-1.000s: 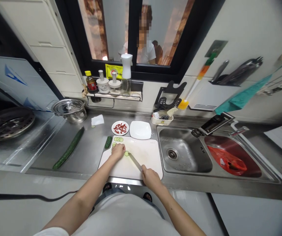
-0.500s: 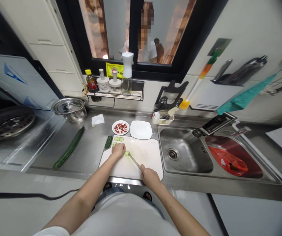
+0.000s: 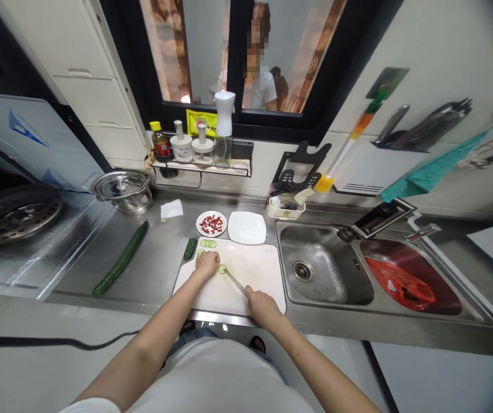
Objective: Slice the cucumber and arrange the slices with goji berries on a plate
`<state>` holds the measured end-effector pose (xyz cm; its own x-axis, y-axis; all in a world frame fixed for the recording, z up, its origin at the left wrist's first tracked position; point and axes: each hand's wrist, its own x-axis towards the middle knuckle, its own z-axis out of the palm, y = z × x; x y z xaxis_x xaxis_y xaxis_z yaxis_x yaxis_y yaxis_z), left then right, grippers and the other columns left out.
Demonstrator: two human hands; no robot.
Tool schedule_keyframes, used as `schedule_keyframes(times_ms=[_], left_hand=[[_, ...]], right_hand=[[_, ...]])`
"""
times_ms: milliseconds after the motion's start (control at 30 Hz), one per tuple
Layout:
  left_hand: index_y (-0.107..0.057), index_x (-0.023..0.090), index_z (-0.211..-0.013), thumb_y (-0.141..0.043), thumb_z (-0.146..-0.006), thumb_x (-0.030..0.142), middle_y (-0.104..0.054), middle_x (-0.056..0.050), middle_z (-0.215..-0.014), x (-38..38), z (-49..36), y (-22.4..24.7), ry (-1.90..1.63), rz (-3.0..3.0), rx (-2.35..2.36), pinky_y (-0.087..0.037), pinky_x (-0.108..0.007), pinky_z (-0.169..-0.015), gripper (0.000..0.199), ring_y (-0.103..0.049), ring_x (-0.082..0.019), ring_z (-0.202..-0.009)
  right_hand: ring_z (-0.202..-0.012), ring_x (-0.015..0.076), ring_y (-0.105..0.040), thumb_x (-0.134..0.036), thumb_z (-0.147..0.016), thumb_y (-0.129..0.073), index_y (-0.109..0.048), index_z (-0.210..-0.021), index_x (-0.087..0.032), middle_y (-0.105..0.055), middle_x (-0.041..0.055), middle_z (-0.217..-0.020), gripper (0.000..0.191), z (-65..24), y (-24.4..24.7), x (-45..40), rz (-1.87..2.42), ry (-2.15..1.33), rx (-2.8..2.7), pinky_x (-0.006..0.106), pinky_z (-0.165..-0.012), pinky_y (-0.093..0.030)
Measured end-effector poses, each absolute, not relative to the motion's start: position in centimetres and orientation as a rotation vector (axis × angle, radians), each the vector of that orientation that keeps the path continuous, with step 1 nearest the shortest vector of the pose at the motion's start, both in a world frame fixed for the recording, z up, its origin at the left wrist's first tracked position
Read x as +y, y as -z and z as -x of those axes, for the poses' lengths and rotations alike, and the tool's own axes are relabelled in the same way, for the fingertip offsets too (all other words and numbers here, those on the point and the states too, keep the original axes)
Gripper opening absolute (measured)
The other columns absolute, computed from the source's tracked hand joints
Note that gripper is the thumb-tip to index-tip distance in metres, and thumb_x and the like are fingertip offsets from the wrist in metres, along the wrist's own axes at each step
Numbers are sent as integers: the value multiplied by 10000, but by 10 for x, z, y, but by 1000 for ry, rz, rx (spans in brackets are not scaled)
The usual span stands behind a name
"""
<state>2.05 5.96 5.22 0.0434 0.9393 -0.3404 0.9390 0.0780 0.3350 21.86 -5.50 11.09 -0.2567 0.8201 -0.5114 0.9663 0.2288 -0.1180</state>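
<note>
On the white cutting board (image 3: 259,292), my right hand (image 3: 263,306) is closed round the handle of a knife (image 3: 236,282). The knife's tip touches a pale green cucumber slice (image 3: 222,269). Just left of that slice, my left hand (image 3: 208,264) has its fingers bent together over the board; what they hold, if anything, is hidden. Several overlapping slices (image 3: 208,244) lie at the board's top left, with another partly behind my left hand. A short cucumber piece (image 3: 190,249) rests at the board's left edge. A whole cucumber (image 3: 121,259) lies farther left on the counter.
Behind the board stand a plate of red pieces (image 3: 211,223) and a white plate (image 3: 247,228). A lidded pot (image 3: 124,192) is at the back left, near a paper (image 3: 171,209). The sink (image 3: 323,264) is at the right, with a red bag (image 3: 401,285) in its second basin.
The view has shifted very slightly. Both hands, the knife and the slices show no clear movement.
</note>
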Motion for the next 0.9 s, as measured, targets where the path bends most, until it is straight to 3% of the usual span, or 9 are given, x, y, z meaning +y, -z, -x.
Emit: schedule_keyframes(times_ms=[900], left_hand=[[-673, 258, -871, -640, -729, 269, -697, -15, -979, 63, -16, -50, -8, -1790, 1859, -401, -266, -810, 146, -585, -191, -995]], right_hand=[[-911, 219, -648, -55, -872, -304, -467, -1185, -151, -662, 147, -976, 365, -206, -114, -39, -1637, 610, 2158, 308, -710, -470]])
